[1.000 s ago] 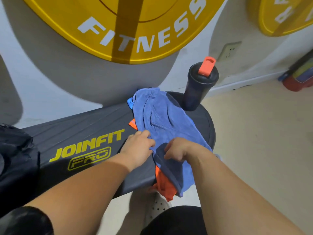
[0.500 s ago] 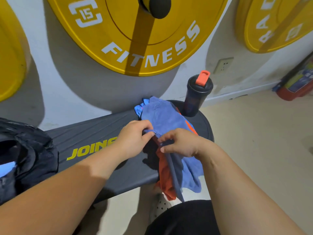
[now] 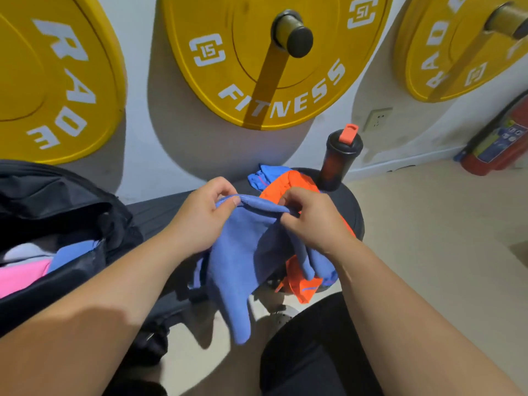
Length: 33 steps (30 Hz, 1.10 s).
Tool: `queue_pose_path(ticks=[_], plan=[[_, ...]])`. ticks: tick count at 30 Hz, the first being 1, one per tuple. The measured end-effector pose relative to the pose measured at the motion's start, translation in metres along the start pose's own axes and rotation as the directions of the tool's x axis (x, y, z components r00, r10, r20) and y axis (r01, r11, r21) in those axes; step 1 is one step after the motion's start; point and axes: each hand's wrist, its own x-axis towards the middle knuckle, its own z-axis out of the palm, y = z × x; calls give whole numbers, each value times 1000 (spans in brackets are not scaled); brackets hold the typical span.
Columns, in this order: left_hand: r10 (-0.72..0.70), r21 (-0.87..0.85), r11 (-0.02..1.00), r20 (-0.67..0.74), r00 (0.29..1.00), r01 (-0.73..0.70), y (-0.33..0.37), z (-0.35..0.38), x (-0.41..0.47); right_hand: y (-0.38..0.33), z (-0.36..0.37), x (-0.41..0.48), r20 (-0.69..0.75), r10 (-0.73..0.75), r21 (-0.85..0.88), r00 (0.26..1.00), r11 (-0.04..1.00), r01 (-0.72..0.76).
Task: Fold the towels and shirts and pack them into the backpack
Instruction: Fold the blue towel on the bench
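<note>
Hiding most of the surface (image 3: 160, 212): blue towel (image 3: 240, 252), now lifted off it, pinched by left hand (image 3: 200, 215) and right hand (image 3: 311, 221); backpack (image 3: 57, 201) newly in view, cropped left.

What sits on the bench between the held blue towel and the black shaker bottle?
In the head view, an orange garment lies between the blue towel and the shaker bottle.
</note>
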Motion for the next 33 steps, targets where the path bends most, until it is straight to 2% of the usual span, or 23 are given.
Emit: queue_pose_path(ticks=[3, 5, 10, 14, 16, 19, 21, 25, 29, 31, 33], plan=[[-59, 31, 998, 53, 997, 57, -12, -11, -21, 2, 14, -12, 227, 45, -28, 973, 999, -39], [-105, 77, 992, 100, 989, 98, -22, -14, -37, -1, 23, -15, 300, 35, -10, 953, 999, -34], [-127, 10, 992, 161, 979, 127, -36, -33, -70, -12, 31, -17, 361, 45, 257, 932, 955, -146], [-105, -51, 993, 64, 992, 108, -45, -42, -81, -16, 44, -19, 453, -18, 353, 891, 922, -161], [-123, -109, 985, 104, 987, 134, -48, -47, -84, -20, 52, -20, 449, -39, 367, 893, 919, -144], [-128, 31, 992, 231, 965, 124, -49, -48, -88, -21, 59, -21, 405, -33, 348, 914, 930, -121], [-153, 105, 986, 236, 960, 131, -51, -47, -88, -20, 60, -21, 381, -31, 329, 924, 938, -104], [-183, 137, 977, 122, 976, 166, -53, -48, -83, -18, 55, -18, 381, 31, 288, 924, 946, -151], [-151, 159, 974, -80, 985, 162, -53, -53, -74, -12, 49, -19, 509, 49, 244, 859, 949, -198], [-152, 198, 960, -228, 962, 199, -55, -56, -70, -9, 45, -19, 523, 60, 252, 850, 942, -222], [-178, 195, 944, -376, 910, 265, -59, -61, -67, -6, 39, -18, 487, 101, 267, 867, 929, -258]])
